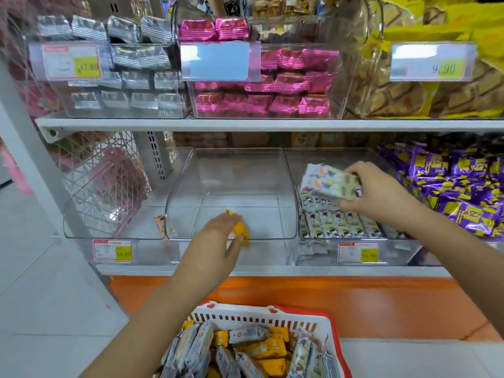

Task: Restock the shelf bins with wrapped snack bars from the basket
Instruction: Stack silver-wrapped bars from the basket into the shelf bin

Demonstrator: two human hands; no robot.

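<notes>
A red and white basket (261,315) at the bottom holds several yellow and white wrapped snack bars (253,350). My left hand (218,236) grips yellow wrapped bars (241,230) at the front lip of an otherwise bare clear middle bin (234,173) on the lower shelf. My right hand (371,192) holds a bundle of white wrapped bars (330,181) above the clear bin to the right (327,156). That bin has a row of white bars (343,225) lying in it.
A clear left bin (109,230) holds one orange packet (159,225) at its right side. Purple packets (463,192) fill the far right bin. The upper shelf (245,124) carries bins of silver (122,77), pink (272,91) and yellow snacks. Price tags (113,250) line the fronts.
</notes>
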